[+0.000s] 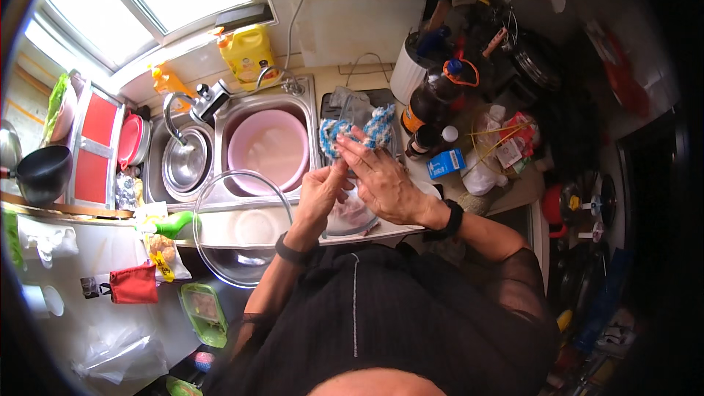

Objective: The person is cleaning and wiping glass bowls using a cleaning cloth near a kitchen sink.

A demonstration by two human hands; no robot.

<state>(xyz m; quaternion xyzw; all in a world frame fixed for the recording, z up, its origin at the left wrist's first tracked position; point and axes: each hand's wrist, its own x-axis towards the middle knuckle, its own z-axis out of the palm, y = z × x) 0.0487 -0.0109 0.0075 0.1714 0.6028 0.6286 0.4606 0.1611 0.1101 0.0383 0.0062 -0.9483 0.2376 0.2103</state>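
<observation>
My left hand and my right hand meet over the counter, close to my body. The right hand's fingers are stretched out and lie across the left hand's fingertips. Whatever is between the palms is hidden. Just beyond the fingertips is a blue and white knitted cloth, partly covered by the hands. Under the hands sits a clear bowl with pale pinkish contents that look like meat. To the left, a large clear glass bowl stands at the counter's front edge.
A double steel sink holds a pink basin and nested metal bowls. At right stand a large dark bottle, a small bottle, a blue box and plastic bags. A green-handled tool lies left.
</observation>
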